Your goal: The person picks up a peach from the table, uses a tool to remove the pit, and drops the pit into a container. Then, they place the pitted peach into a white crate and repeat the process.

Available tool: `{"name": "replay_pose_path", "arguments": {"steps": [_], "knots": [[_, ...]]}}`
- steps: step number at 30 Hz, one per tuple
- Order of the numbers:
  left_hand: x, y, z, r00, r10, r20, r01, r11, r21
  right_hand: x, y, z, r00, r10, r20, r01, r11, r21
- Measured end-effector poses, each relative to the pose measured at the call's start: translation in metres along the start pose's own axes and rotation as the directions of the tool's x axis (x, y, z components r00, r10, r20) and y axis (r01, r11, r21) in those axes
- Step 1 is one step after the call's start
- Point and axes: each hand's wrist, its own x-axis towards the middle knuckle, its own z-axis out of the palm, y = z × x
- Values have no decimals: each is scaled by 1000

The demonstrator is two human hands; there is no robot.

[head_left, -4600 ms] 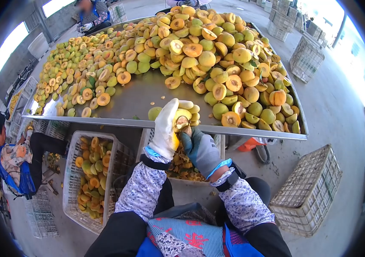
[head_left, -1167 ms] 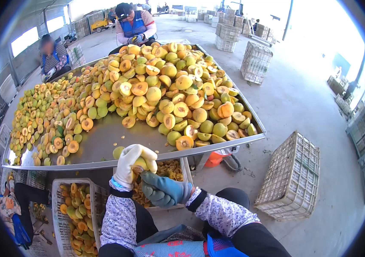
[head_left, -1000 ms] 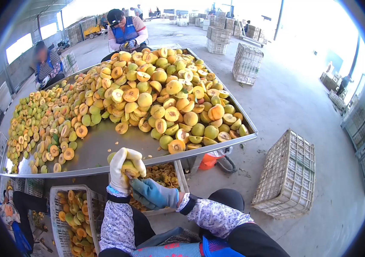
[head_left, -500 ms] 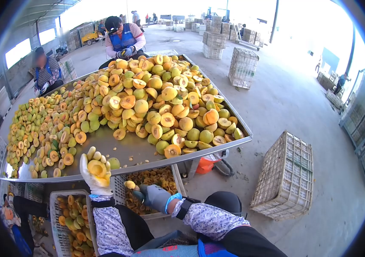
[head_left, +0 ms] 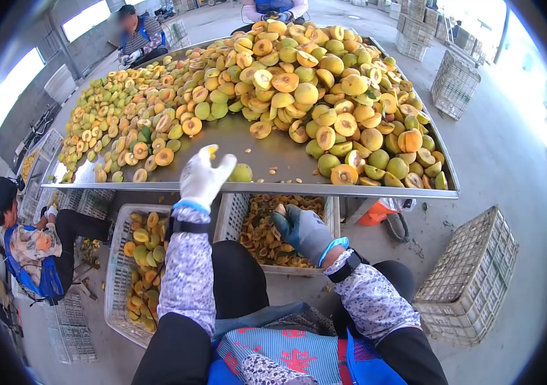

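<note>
My left hand (head_left: 204, 178), in a white glove, is raised at the near edge of the metal table (head_left: 235, 138). Its fingers are apart, with a yellow patch at a fingertip. Just right of it lies a green-yellow fruit (head_left: 241, 172). My right hand (head_left: 305, 232), in a grey glove, is closed over a crate (head_left: 223, 218) of fruit scraps (head_left: 257, 221); a small object shows at its fingertips, too unclear to name. Halved orange and green fruits (head_left: 309, 93) are heaped on the table.
A white crate (head_left: 114, 282) of fruit halves stands at the lower left, near a seated co-worker (head_left: 36, 250). Two more people (head_left: 140, 38) (head_left: 277, 9) sit beyond the table. Stacked crates (head_left: 469, 276) stand right, near a red bag (head_left: 376, 213).
The view has tilted down and turned left. The fruit half that lay in my left hand is gone from it, and its fingers have changed pose. The yellowish piece at my right hand no longer shows.
</note>
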Motion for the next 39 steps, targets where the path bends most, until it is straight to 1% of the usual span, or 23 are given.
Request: {"name": "replay_pose_path", "arguments": {"steps": [2,4,5,8,9,10,11,12,14,15,16,18,21,23,26,27,30,32,33,35,36,37,39], "knots": [[14,3,32,962,94,254,-145,971,189,2,3,-4,1000,-6,-10,5,1000,-12],[32,11,43,931,140,337,-237,934,268,2,1,-10,1000,-10,-16,10,1000,-10],[36,12,46,912,154,381,-281,910,305,0,0,-10,999,-16,-33,17,1000,22],[44,15,40,926,36,376,-89,988,127,5,-3,-11,993,-52,-105,66,989,133],[41,13,38,950,38,311,-21,998,-60,7,-4,-11,988,-59,-139,84,981,177],[39,10,33,926,81,370,98,892,-442,10,-5,-11,982,-65,-176,104,970,220],[34,6,30,893,87,442,261,700,-665,13,-8,-14,992,0,-123,37,954,298],[20,19,15,854,114,507,417,431,-800,14,-11,-15,990,-27,-139,69,948,310],[2,27,15,830,267,490,410,305,-860,17,-18,-18,983,-83,-164,133,936,326],[-7,33,17,814,341,471,410,237,-881,18,-21,-20,985,-81,-153,129,933,335],[-18,46,15,800,335,497,453,204,-868,19,-24,-21,987,-77,-143,122,931,344],[-28,59,36,843,361,399,389,105,-915,20,-25,-19,984,-89,-154,139,925,353],[-39,73,43,869,312,384,375,92,-922,20,-22,-19,973,-136,-185,193,922,336],[-42,76,47,892,270,363,358,67,-931,19,-22,-21,977,-141,-159,185,933,310],[-48,77,49,924,198,327,317,80,-945,16,-23,-22,987,-115,-108,142,947,289],[-50,77,48,937,188,294,282,90,-955,16,-23,-21,991,-102,-92,124,951,285],[-55,80,47,963,155,219,200,130,-971,17,-16,-21,993,-110,-35,115,978,172],[-57,82,47,971,131,199,177,162,-971,18,-6,-6,987,-135,-89,154,949,276],[-59,79,49,968,120,220,205,127,-971,16,-6,0,983,-143,-118,175,929,326],[-61,74,54,960,106,258,254,51,-966,13,-15,13,986,-115,-122,163,822,545],[-61,75,55,968,102,231,227,49,-973,11,-19,16,988,-101,-118,153,750,644],[-62,77,56,974,99,203,199,49,-979,10,-21,10,994,-75,-76,106,790,605],[-63,80,55,984,110,142,136,57,-989,9,-22,12,995,-64,-80,101,743,662]]}}
